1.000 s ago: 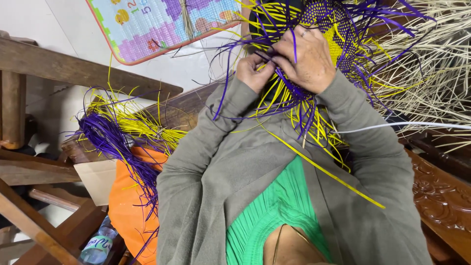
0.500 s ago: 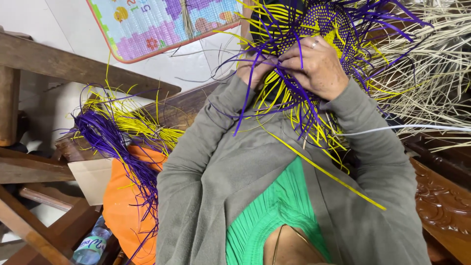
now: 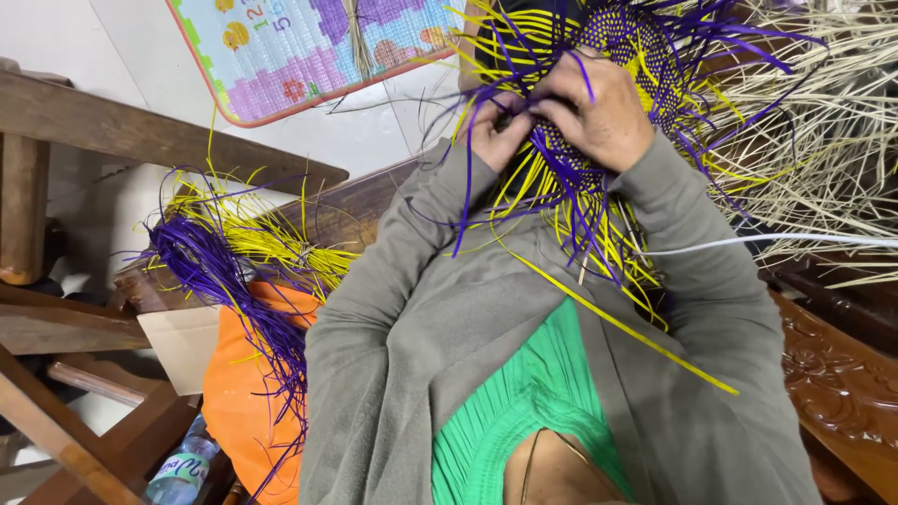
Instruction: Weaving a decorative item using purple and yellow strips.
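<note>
We look down over our own grey sleeves at a half-woven purple and yellow mat, held up just above our hands with its loose strip ends fanning out on every side. Our left hand sits at the lower left edge of the weave, its grip closed on a few purple strips that trail down from the mat over the left sleeve. Our right hand lies against the weave just right of the left hand, fingers curled down into the strips; the grip is pressed together on the woven edge, though exactly which strips it pinches we cannot tell. A single long yellow strip runs from under the mat diagonally down across the right sleeve. A thin white cord crosses below and right of the mat. Pale natural straw spreads in a loose heap right of the mat. Well to the lower left of the mat, a bundle of purple and yellow strips rests over an orange bag, beside dark wooden furniture. A colourful children's play mat lies on the pale floor left of the weave. A plastic bottle sits at the bag's lower edge.
</note>
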